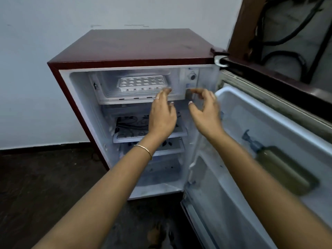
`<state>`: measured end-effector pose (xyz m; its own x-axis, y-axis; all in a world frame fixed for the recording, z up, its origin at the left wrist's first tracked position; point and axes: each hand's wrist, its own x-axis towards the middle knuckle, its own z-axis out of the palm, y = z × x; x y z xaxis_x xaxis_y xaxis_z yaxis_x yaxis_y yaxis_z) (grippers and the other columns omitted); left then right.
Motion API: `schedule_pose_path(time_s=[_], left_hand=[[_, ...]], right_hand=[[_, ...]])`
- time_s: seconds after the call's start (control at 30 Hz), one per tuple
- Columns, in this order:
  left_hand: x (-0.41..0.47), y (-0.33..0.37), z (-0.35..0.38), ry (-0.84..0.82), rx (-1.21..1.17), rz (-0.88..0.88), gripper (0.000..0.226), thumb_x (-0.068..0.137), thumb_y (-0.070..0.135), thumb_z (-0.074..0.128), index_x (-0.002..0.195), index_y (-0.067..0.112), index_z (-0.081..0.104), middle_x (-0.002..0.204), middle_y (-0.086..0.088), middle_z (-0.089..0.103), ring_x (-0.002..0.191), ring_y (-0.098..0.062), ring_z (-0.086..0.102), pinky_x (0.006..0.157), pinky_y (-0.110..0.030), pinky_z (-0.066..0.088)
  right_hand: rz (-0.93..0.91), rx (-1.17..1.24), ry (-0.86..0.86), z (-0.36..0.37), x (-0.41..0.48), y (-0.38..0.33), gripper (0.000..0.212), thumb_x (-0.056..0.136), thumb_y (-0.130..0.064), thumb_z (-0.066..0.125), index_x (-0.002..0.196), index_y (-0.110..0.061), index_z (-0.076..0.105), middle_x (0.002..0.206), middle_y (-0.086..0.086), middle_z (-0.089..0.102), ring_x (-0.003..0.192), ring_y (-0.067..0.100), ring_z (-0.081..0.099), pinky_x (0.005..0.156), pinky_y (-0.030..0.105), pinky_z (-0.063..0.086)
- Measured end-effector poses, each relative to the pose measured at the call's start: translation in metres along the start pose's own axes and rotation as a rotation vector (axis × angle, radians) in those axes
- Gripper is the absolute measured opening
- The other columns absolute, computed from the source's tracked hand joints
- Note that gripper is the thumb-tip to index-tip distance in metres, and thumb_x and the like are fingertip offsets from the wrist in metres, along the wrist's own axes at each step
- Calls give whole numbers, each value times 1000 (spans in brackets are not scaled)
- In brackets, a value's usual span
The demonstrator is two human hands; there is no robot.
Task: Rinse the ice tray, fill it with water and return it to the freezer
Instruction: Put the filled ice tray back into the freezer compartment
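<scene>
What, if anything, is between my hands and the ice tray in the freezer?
Nothing visible. The ice tray sits in the freezer compartment, and the fingers of the left hand are at its front right corner. The right hand hovers just right of it, empty. Haze there keeps me from being certain.

both your arms reach far forward; your left hand [162,115] and right hand [206,112] hover side by side, fingers loosely curled, holding nothing.
</scene>
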<state>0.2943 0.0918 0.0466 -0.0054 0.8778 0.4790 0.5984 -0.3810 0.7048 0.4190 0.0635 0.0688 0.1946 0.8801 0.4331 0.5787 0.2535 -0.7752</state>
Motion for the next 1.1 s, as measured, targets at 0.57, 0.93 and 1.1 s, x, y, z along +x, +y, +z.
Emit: schedule_pose_path(time_s=[0.57,0.93,1.1], left_hand=[[-140,217,57,-266,204,942,63,93,30,49,150,13,30,159,-6,23,147,-23,19,113,-43,27],[-167,218,47,-403,250,925,72,89,31,56,151,11,24,162,-4,3,146,-22,18,109,-40,36],[-169,200,9,-470,208,917,73,87,23,57,151,13,23,163,1,-2,148,-20,14,104,-37,40]], right_hand=[[50,-995,481,-295,-143,-20,33,92,-36,48,109,-15,68,105,15,68,106,36,56,91,44,37],[202,-891,235,-307,-171,-47,42,96,-51,45,123,-27,66,120,8,68,114,30,59,84,36,46],[298,-878,57,-297,-183,-79,42,97,-50,44,131,-31,59,133,6,61,124,30,51,91,36,43]])
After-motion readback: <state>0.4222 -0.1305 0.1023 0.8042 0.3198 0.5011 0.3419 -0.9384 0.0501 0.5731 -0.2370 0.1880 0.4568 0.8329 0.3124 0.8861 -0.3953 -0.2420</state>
